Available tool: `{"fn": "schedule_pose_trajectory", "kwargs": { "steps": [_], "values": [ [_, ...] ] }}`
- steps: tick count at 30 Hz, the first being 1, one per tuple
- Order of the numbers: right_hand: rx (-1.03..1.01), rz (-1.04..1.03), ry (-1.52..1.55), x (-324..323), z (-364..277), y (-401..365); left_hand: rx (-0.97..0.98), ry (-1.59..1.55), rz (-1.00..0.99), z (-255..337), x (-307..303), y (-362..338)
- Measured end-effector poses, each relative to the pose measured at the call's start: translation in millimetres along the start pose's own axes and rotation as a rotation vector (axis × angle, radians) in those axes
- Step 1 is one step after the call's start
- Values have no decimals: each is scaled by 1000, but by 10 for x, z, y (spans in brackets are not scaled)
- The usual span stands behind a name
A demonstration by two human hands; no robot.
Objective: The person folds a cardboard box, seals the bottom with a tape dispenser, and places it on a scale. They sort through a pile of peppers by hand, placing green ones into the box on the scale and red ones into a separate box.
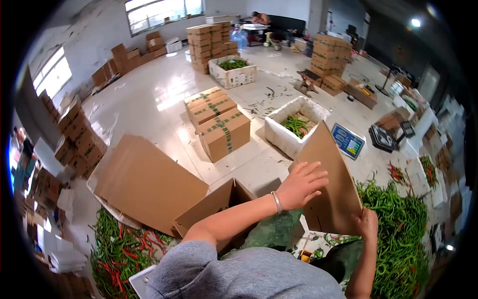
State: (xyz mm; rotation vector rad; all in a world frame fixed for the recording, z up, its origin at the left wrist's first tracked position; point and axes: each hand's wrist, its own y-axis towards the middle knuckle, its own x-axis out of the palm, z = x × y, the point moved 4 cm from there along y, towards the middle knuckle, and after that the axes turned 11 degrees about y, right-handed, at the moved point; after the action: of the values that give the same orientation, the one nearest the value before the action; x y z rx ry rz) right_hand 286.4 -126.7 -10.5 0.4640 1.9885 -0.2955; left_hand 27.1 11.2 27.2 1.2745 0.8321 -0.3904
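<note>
My left hand (302, 185) lies spread against the face of a brown cardboard piece (331, 187), its fingers stretched out. At the lower right edge of that cardboard, my right hand (367, 223) grips it with bent fingers. The cardboard stands upright and tilted in front of me. Below my left forearm is an open cardboard box (211, 202), its inside mostly hidden by my arm. A large brown cardboard sheet (149, 182) leans to the left of the box.
Green peppers (393, 234) are heaped at the right; green and red peppers (119, 254) lie at the left. Ahead are taped boxes (224, 132), a white foam box (284, 134) and a blue scale panel (347, 141). A person (260, 19) sits far back.
</note>
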Motion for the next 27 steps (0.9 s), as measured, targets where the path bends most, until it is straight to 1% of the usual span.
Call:
{"fn": "schedule_pose_trajectory", "kwargs": {
  "steps": [2,3,4,5,6,7,8,9,10,12,13,14,15,16,17,18,19,20,21,22,23,25,26,27],
  "values": [
    [-32,79,20,128,-16,0,-74,-214,-56,-174,237,-137],
    [-24,52,-3,-79,204,-88,-193,-429,-103,0,556,-30],
    [-171,123,43,67,339,-51,-366,-532,-46,-143,828,-143],
    [-95,118,33,33,225,-64,-605,-634,-317,-250,923,-126],
    [-124,149,21,96,311,-70,-620,-538,-168,-361,1037,-166],
    [-142,174,57,-28,290,-89,-729,-544,-224,-573,1335,-156],
    [-101,178,173,-108,238,-136,-798,-758,-104,-623,1399,-142],
    [-73,187,308,-104,241,-219,-807,-787,-54,-695,1441,-159],
    [-52,196,287,-45,331,-325,-866,-846,-55,-702,1433,-154],
    [-52,222,240,52,433,-435,-905,-922,-96,-618,1373,-42],
    [7,131,197,191,583,-511,-928,-959,-100,-570,1333,-1],
    [-98,176,253,241,629,-644,-927,-952,-103,-571,1386,41],
    [-90,154,242,243,602,-779,-916,-933,-83,-652,1421,112],
    [-180,198,193,307,725,-872,-1019,-985,-79,-763,1489,179],
    [-134,195,219,343,804,-953,-1122,-1040,-81,-835,1519,230],
    [-168,208,313,212,641,-990,-1269,-1206,-21,-850,1470,322],
    [-188,208,401,93,506,-1048,-1370,-1368,66,-866,1422,411],
    [-260,269,405,54,485,-1052,-1256,-1618,9,-1101,1615,450],
    [-323,327,407,10,468,-1057,-1126,-1863,-65,-1105,1520,608],
    [-317,330,463,-22,435,-1027,-1211,-1789,26,-1120,1477,662],
    [-365,363,514,64,532,-951,-1291,-1705,113,-1133,1429,716],
    [-224,279,691,469,918,-734,-1108,-1735,320,-1377,1668,811],
    [-163,299,690,665,1037,-663,-1026,-1734,293,-1228,1562,861],
    [-127,283,730,869,1147,-573,-1024,-1749,266,-1054,1536,896]
  ]
}}
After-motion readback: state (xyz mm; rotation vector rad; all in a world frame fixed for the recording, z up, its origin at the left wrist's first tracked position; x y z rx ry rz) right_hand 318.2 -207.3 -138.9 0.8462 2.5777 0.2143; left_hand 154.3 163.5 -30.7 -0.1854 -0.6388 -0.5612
